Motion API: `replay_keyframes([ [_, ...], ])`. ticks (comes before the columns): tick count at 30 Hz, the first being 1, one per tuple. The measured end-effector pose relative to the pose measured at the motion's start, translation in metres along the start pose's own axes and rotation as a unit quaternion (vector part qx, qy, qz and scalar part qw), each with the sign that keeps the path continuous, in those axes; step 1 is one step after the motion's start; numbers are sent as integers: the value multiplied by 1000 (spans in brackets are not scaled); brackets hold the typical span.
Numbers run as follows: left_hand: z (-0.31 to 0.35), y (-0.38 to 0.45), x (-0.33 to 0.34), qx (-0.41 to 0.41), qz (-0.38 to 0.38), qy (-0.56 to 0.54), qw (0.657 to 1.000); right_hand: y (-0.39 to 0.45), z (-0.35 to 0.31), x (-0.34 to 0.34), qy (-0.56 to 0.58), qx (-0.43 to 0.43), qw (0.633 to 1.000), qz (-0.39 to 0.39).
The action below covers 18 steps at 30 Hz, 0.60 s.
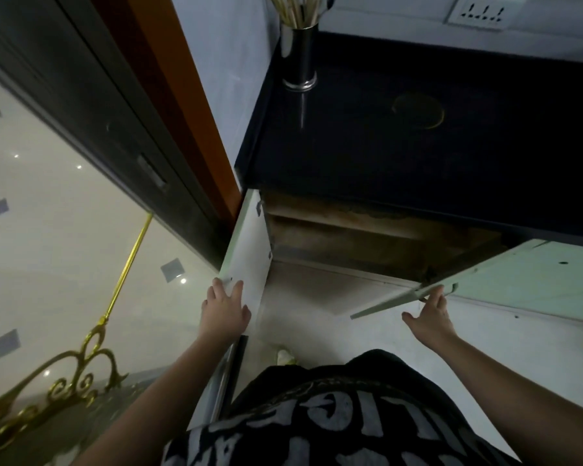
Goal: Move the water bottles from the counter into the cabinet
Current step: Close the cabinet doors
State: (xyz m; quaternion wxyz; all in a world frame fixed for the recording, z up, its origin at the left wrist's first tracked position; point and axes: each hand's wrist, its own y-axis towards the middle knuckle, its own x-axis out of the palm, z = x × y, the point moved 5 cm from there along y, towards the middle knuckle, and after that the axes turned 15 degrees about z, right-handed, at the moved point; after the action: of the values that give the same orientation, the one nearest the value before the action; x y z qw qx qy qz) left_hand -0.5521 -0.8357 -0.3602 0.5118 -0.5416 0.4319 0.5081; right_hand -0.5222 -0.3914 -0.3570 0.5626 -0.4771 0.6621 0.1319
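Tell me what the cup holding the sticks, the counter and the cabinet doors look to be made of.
Cup: polished metal, probably steel; it shows mirror-like highlights.
Counter: dark, glossy stone or a laminate; the cup reflects in it.
Left door and right door: flat board with a smooth pale coating, likely laminate; small metal fittings show.

Home kitchen: dark counter, steel chopstick holder, wall socket, under-counter cabinet.
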Motion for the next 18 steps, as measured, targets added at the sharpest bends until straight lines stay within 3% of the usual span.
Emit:
replay_keyframes([
  [4,27,1,-2,79,11,-33,996,0,-5,0,41,10,999,8],
  [8,80,-5,2,159,-44,-81,983,1,-13,-2,106,59,993,10],
  [12,129,-4,-1,218,-99,-135,961,2,-18,-3,255,107,961,11],
  [15,151,3,-4,143,-134,-237,951,8,-22,-1,324,125,938,-19],
  [16,157,6,-5,82,-154,-315,933,11,-24,-2,340,125,932,-30],
  [18,165,14,-3,-61,-198,-472,857,19,-27,-4,375,126,917,-46],
])
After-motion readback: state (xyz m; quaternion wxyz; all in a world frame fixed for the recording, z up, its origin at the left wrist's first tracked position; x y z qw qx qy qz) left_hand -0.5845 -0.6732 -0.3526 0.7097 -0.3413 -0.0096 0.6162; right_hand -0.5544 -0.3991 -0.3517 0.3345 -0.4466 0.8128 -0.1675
